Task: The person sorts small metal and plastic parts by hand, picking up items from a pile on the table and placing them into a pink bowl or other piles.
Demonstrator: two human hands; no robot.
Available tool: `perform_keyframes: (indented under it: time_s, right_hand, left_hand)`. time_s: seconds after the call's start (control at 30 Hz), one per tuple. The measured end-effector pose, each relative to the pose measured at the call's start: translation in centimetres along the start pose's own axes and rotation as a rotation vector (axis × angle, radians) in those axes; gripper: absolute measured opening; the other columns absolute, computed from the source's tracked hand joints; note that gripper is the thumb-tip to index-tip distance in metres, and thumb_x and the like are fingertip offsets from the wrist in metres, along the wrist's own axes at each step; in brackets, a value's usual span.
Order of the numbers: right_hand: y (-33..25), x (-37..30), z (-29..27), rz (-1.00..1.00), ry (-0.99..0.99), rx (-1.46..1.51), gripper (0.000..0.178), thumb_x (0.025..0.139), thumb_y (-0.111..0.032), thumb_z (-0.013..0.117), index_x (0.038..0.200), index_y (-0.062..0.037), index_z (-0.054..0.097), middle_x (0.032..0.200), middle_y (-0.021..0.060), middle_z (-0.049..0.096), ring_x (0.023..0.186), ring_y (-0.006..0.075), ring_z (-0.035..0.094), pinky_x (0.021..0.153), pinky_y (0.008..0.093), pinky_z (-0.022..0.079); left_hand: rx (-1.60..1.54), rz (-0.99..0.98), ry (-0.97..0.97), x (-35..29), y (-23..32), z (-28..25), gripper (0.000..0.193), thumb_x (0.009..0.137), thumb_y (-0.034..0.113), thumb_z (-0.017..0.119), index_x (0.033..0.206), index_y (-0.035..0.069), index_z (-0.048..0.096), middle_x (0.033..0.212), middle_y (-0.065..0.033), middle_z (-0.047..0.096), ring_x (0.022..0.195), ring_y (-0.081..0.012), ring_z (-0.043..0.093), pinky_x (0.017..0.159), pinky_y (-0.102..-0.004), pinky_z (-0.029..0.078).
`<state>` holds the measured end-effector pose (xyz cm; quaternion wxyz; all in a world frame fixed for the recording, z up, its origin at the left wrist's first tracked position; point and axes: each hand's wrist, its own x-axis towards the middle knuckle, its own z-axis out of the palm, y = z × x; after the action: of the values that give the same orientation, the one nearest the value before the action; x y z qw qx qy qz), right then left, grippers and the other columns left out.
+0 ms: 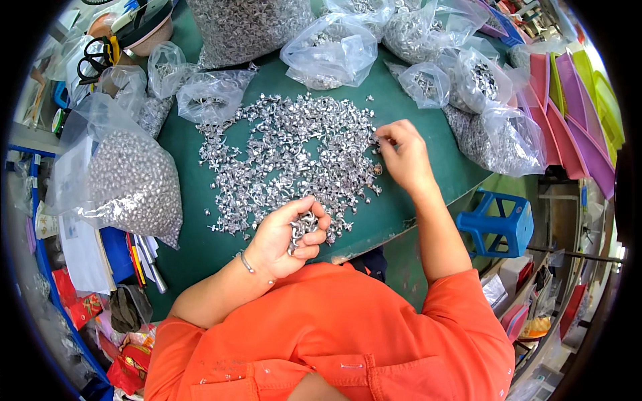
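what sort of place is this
Probably a small workshop: a heap of small metal parts lies on a green table, bulging clear bags stand around it, and a blue plastic stool is nearby.

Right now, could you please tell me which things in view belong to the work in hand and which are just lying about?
Seemingly in the work:
- small metal parts, spread on the green table and held in the left hand
- filled clear bags, probably

Seemingly lying about:
- blue stool
- white papers

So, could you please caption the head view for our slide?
Left fingers holding metal parts, right fingers at the edge of a pile.
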<state>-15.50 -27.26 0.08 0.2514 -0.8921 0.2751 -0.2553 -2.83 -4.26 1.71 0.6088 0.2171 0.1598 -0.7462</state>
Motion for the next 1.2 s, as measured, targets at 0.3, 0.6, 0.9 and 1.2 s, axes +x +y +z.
perform_keyframes:
  time_s: [0.3, 0.6, 0.9, 1.2]
  right_hand:
    - [0.1, -0.1, 1.0, 0.132, -0.078, -0.101, 0.012, 0.076, -0.005, 0.064, 0.088, -0.0042, 0.063, 0.086, 0.0137, 0.061, 0.084, 0.0346, 0.059, 0.075, 0.0406, 0.048]
    - [-3.7, -1.0, -1.3, 0.073, -0.389, 0.696, 0.015, 0.084, -0.005, 0.063, 0.097, 0.0005, 0.063, 0.085, 0.0067, 0.065, 0.076, 0.0185, 0.061, 0.067, 0.0303, 0.049]
    - [-1.0, -1.8, 1.3, 0.303, -0.186, 0.447, 0.006, 0.084, -0.002, 0.063, 0.090, -0.0009, 0.062, 0.083, 0.0044, 0.063, 0.070, 0.0139, 0.061, 0.062, 0.0258, 0.049]
    - [-5.9, -0.4, 0.7, -0.286, -0.516, 0.567, 0.032, 0.086, -0.013, 0.062, 0.113, 0.0021, 0.055, 0.112, 0.0169, 0.060, 0.106, 0.0274, 0.056, 0.093, 0.0406, 0.043]
  left_hand:
    - [0.024, -0.012, 0.011, -0.1, -0.1, 0.3, 0.023, 0.095, 0.026, 0.044, 0.088, 0.006, 0.052, 0.085, -0.0083, 0.048, 0.057, -0.0101, 0.039, 0.039, -0.0184, 0.030]
    - [0.136, 0.014, 0.180, 0.3, -0.4, 1.3, 0.029, 0.096, 0.029, 0.044, 0.099, 0.003, 0.056, 0.086, -0.0108, 0.055, 0.060, -0.0124, 0.046, 0.039, -0.0175, 0.031]
    - [0.022, -0.018, 0.032, 0.1, -0.2, -0.4, 0.027, 0.096, 0.029, 0.045, 0.092, 0.003, 0.054, 0.086, -0.0106, 0.054, 0.061, -0.0117, 0.044, 0.039, -0.0175, 0.031]
    - [0.102, -0.008, 0.095, 0.5, -0.5, 0.3, 0.030, 0.096, 0.029, 0.044, 0.098, 0.003, 0.057, 0.086, -0.0109, 0.059, 0.061, -0.0135, 0.050, 0.037, -0.0184, 0.035]
